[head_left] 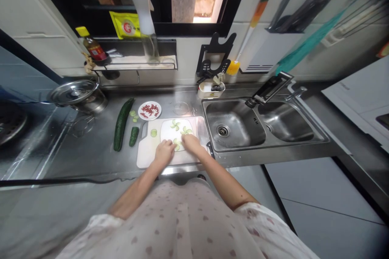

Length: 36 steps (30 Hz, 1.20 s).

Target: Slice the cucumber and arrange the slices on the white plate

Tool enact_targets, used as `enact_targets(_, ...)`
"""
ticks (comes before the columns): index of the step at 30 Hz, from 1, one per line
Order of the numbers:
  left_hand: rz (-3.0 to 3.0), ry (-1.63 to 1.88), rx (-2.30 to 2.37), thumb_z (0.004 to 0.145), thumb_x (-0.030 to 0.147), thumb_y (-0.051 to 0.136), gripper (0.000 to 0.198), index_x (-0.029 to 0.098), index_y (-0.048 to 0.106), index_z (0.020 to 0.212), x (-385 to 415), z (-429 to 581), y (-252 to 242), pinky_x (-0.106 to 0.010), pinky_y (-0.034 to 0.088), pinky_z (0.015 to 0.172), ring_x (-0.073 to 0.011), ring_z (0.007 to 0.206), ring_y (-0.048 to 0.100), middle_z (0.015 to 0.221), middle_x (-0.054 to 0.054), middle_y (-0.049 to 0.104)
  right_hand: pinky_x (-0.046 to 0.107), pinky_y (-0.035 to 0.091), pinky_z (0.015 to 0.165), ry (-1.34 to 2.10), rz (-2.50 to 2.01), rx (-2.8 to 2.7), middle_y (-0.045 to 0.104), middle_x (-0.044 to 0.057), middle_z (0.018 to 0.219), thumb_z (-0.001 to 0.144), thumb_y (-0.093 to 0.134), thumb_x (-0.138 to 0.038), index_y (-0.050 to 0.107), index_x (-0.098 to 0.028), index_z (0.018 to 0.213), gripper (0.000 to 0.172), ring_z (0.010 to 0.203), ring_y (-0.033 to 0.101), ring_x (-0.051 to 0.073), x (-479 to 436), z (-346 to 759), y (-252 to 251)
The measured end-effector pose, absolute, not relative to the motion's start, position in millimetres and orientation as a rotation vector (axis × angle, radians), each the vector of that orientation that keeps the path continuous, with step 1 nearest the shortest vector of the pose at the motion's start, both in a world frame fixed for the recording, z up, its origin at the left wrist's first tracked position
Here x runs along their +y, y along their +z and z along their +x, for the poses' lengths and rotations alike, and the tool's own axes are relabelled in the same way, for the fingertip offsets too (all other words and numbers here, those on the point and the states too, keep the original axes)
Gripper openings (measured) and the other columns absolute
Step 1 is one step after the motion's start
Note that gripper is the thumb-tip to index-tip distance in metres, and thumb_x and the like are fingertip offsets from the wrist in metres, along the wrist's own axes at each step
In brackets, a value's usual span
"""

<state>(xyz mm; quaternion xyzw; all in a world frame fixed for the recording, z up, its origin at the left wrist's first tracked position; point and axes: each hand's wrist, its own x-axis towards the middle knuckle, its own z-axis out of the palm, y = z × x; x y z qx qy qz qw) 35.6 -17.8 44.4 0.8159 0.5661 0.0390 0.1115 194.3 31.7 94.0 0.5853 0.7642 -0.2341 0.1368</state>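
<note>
A white plate (165,129) lies on the pale cutting board (147,153), bearing three flower-like clusters of cucumber pieces (175,124). My left hand (165,151), fingers curled together, is at the plate's lower left, beside the lowest cluster. My right hand (191,143) is closed at the plate's right side, its fingertips between the lowest and the right cluster. What either hand holds is too small to make out. One round cucumber slice (153,132) rests on the board left of the plate. Partly under my right wrist, a knife (210,149) shows its dark handle.
Left of the board are a long cucumber (122,125), a short cucumber piece (133,136) and some slices (133,115). Behind it sits a small plate of red bits (150,111). A lidded pot (82,97) stands far left; a double sink (237,125) is on the right.
</note>
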Motion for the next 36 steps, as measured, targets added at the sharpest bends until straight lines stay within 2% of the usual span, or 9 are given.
enact_targets(13, 2.135, 0.428, 1.790, 0.085, 0.016, 0.049, 0.029, 0.022, 0.069, 0.105, -19, 21, 34, -0.031, 0.043, 0.085, -0.0208, 0.096, 0.052, 0.098, -0.006, 0.063, 0.025, 0.039, 0.073, -0.719, 1.714, 2.316, 0.068, 0.012, 0.105, 0.091, 0.044, -0.019, 0.064, -0.016, 0.106, 0.024, 0.095, 0.060, 0.020, 25, 194, 96)
enact_targets(19, 2.303, 0.386, 1.666, 0.083, 0.014, 0.050, 0.031, 0.024, 0.071, 0.102, -23, 23, 31, -0.031, 0.043, 0.080, -0.0202, 0.092, 0.051, 0.098, -0.007, 0.062, 0.024, 0.038, 0.070, -0.729, 1.635, 2.379, 0.068, 0.010, 0.099, 0.090, 0.043, -0.020, 0.066, -0.018, 0.102, 0.026, 0.093, 0.061, 0.019, 20, 189, 89)
enact_targets(24, 2.384, 0.338, 1.626, 0.085, 0.014, 0.049, 0.032, 0.026, 0.071, 0.105, -21, 25, 32, -0.031, 0.042, 0.077, -0.0211, 0.090, 0.049, 0.096, -0.007, 0.062, 0.024, 0.038, 0.074, -0.721, 1.605, 2.406, 0.068, 0.010, 0.103, 0.094, 0.040, -0.024, 0.067, -0.019, 0.104, 0.030, 0.095, 0.060, 0.018, 16, 187, 84)
enact_targets(36, 2.367, 0.185, 1.616, 0.086, 0.014, 0.046, 0.036, 0.027, 0.069, 0.111, -19, 28, 39, -0.032, 0.042, 0.080, -0.0220, 0.093, 0.048, 0.098, -0.008, 0.060, 0.024, 0.039, 0.076, -0.704, 1.609, 2.420, 0.067, 0.010, 0.101, 0.097, 0.037, -0.025, 0.067, -0.018, 0.105, 0.032, 0.093, 0.059, 0.017, 11, 188, 82)
